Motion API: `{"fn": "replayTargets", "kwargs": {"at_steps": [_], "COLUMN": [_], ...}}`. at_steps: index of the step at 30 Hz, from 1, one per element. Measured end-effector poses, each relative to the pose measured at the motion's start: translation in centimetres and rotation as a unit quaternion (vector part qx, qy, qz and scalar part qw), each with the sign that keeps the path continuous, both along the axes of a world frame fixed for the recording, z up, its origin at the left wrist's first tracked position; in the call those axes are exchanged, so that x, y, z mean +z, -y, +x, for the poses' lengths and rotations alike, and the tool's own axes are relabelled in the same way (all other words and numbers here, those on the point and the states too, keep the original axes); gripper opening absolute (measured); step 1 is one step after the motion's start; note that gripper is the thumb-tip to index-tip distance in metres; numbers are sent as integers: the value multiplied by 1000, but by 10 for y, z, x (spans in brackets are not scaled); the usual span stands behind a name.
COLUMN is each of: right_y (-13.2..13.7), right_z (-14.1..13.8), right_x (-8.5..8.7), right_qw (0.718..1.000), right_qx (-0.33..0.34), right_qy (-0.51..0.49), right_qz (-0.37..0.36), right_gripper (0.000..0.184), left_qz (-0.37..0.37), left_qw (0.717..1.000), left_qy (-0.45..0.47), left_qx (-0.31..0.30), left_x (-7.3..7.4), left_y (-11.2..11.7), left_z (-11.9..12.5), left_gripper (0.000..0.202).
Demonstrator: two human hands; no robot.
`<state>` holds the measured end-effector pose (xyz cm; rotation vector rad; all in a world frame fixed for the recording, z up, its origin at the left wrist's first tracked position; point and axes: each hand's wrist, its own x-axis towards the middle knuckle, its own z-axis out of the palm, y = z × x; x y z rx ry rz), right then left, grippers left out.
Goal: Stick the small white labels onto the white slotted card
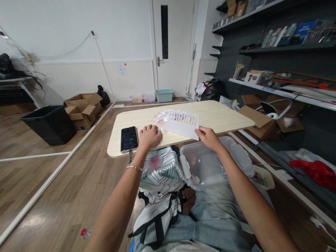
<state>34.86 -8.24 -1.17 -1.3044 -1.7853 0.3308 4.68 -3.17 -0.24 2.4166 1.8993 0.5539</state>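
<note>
A pale wooden tabletop (226, 118) is in front of me. My right hand (207, 136) pinches the lower right corner of a white card (182, 129). Along the card's upper part runs a band of small red, brown and pale pieces, too small to name surely. Beyond the card's left edge lies a loose heap of little white and pink pieces (163, 117). My left hand (150, 137) rests palm down on the table, fingers spread, with nothing visible in it. Just left of it lies a black-screened phone (129, 139) with a strap hanging over the edge.
Below the table's front edge, a clear plastic bin (206, 166) stands by my knees, beside a black-and-white patterned cloth (162, 172). Shelves (294, 47) line the right side. A black bin (51, 125) and cardboard boxes (83, 111) stand on the floor at left.
</note>
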Motion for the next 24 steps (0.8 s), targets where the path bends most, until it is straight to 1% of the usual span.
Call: {"fn": "replayTargets", "kwargs": {"at_steps": [2, 4, 8, 12, 15, 18, 21, 24], "right_y": [5, 13, 34, 51, 53, 45, 34, 26], "right_z": [-2, -6, -20, -43, -61, -70, -67, -56], "right_x": [3, 6, 14, 16, 16, 16, 17, 17], "right_qw": [999, 993, 965, 943, 938, 936, 940, 947], "right_qx": [-33, -81, -178, -225, -222, -223, -218, -203], "right_qy": [36, 85, 195, 247, 266, 272, 258, 240], "right_qz": [-5, -8, -15, -12, -12, -31, -56, -66], "right_gripper": [48, 44, 41, 42, 45, 51, 48, 47], "left_qz": [2, 3, 5, 10, 12, 11, 7, 3], "left_qw": [1000, 1000, 1000, 1000, 1000, 1000, 1000, 1000], "left_qy": [1, 1, -1, 2, 2, 2, 0, 0], "left_qx": [0, -1, -3, -4, -4, -4, -6, -4], "left_x": [0, 1, 0, -2, -3, -3, -3, -2], "left_y": [1, 1, 3, 2, 1, -1, -2, -3], "left_z": [0, 0, 0, -1, -2, -2, -2, -2], "left_gripper": [46, 46, 46, 45, 45, 46, 48, 48]}}
